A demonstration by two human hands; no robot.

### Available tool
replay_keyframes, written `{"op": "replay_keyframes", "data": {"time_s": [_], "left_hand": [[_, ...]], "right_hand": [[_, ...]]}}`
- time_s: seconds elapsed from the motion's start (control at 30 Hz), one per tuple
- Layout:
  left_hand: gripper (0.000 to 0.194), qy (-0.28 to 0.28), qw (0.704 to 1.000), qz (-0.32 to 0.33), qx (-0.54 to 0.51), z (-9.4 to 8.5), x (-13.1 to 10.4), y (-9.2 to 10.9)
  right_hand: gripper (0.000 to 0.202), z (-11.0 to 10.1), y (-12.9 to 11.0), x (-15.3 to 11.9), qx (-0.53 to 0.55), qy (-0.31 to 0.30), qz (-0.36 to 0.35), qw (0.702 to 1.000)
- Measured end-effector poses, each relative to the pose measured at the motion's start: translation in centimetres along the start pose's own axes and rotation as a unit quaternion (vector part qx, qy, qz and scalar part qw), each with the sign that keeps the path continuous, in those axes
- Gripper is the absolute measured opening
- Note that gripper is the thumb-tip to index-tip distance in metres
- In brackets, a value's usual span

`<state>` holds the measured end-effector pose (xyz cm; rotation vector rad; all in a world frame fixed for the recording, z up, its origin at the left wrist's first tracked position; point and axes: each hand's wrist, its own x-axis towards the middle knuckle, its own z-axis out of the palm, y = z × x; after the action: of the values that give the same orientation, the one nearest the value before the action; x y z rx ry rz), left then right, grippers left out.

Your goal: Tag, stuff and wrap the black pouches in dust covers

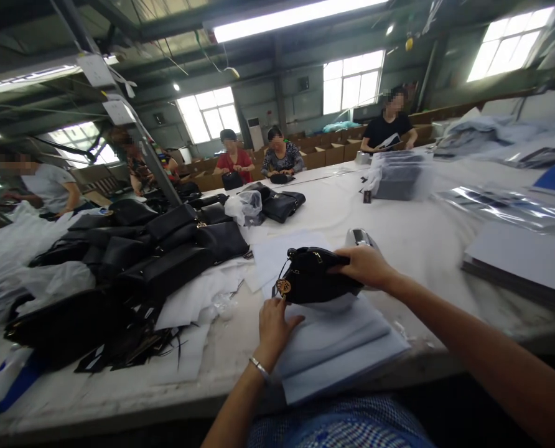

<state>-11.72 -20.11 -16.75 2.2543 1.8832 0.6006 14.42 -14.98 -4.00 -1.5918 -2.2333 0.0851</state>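
Observation:
A small black bag [321,280] with gold zip pulls is held up over a stack of white sheets [338,348]. My right hand [364,266] is closed on the bag's right end, thumb on top. From its left end hangs a round gold charm [284,286] beside a dark tag. Just under the charm is my left hand [274,326], its fingertips at the charm's lower edge and its thumb stretched out to the right. A shiny metal object [359,238] stands behind my right hand, partly hidden by it.
Black bags [165,249] lie heaped at the left, with dark tags [132,339] in front. Clear plastic [244,206] lies beyond them. Wrapped grey packs [399,177] and a stack of boards [524,258] are at the right. Several people work around the table's far side.

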Motion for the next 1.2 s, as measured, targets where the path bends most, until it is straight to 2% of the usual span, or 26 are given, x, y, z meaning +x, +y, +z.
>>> {"op": "replay_keyframes", "data": {"time_s": [0.13,0.27,0.33,0.5,0.57,0.7,0.8,0.9,1.0,1.1,1.2], "left_hand": [[0.069,-0.004,0.999,0.036,0.000,-0.4,0.4,-0.2],[0.048,-0.042,0.995,0.085,0.001,-1.4,0.5,0.1],[0.044,-0.050,0.992,0.115,0.005,-1.9,0.5,0.6],[0.083,-0.031,0.988,0.150,0.017,-2.5,0.7,2.1],[0.072,-0.042,0.988,0.145,0.021,-2.6,0.6,2.6],[0.032,-0.086,0.988,0.124,0.041,-3.4,-0.6,3.5],[0.022,-0.093,0.988,0.103,0.074,-5.0,-1.8,4.1],[0.027,-0.073,0.989,0.065,0.112,-7.7,-2.2,4.7],[0.036,-0.024,0.990,0.032,0.134,-10.9,-1.8,5.5],[0.044,0.034,0.995,0.053,0.080,-13.4,-0.6,6.6],[0.048,0.068,0.993,0.094,-0.024,-13.6,1.7,7.2]], "right_hand": [[0.028,-0.8,1.0,-2.0,0.067,0.000,0.017,0.998],[0.029,-1.3,1.9,-3.8,0.130,0.000,0.035,0.991],[0.030,-1.5,2.4,-4.3,0.151,-0.001,0.040,0.988],[0.038,-1.6,3.8,-5.4,0.191,0.002,0.035,0.981],[0.041,-1.6,4.4,-6.0,0.216,0.000,0.040,0.976],[0.046,-1.7,5.3,-7.8,0.293,-0.014,0.049,0.955],[0.043,-1.6,6.1,-9.4,0.332,-0.017,0.054,0.942],[0.036,-1.4,6.6,-11.0,0.342,-0.012,0.063,0.938],[0.035,-1.4,6.7,-12.3,0.339,-0.001,0.054,0.939],[0.037,-1.8,6.1,-13.2,0.340,-0.029,0.044,0.939],[0.035,-2.5,5.1,-13.6,0.341,-0.055,0.027,0.938]]}}
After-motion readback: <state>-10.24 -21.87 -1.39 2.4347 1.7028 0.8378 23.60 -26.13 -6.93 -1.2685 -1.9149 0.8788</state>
